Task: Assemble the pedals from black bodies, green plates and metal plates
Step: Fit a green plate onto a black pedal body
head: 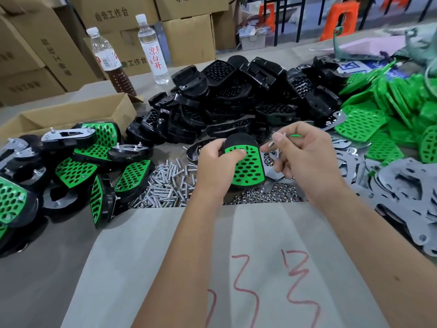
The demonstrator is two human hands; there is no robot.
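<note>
- A pedal [244,162] is held above the table: a black plastic body, rounded at its far end, with a flat bright-green plate full of oval holes seated on its top face.
- The pedal is gripped by the left hand [217,159] from its left side, the thumb pressed on the near-top edge of the green plate and the fingers curled behind the body.
- A small bolt [272,143], thin, silvery and metallic, is pinched between thumb and forefinger of the right hand [305,152], just to the right of the pedal and apart from it.
- Directly below the hands, a loose heap of shiny bolts [165,183] is spread, with a patch of small nuts [267,196] beside it.
- Behind the hands, a large pile of black bodies [236,98] is heaped, their ribbed undersides showing.
- To the right, green plates [369,119] are stacked loosely, and dull grey flat metal plates [402,192] with cut-outs are scattered nearer.
- On the left, finished pedals [78,166] are piled, some upside down with metal plates and bolt ends showing.
- A cardboard box [71,117] and two plastic bottles [153,50] are seen further back on the left.
- The near table is covered by a grey sheet [165,268] marked with red scrawls.
</note>
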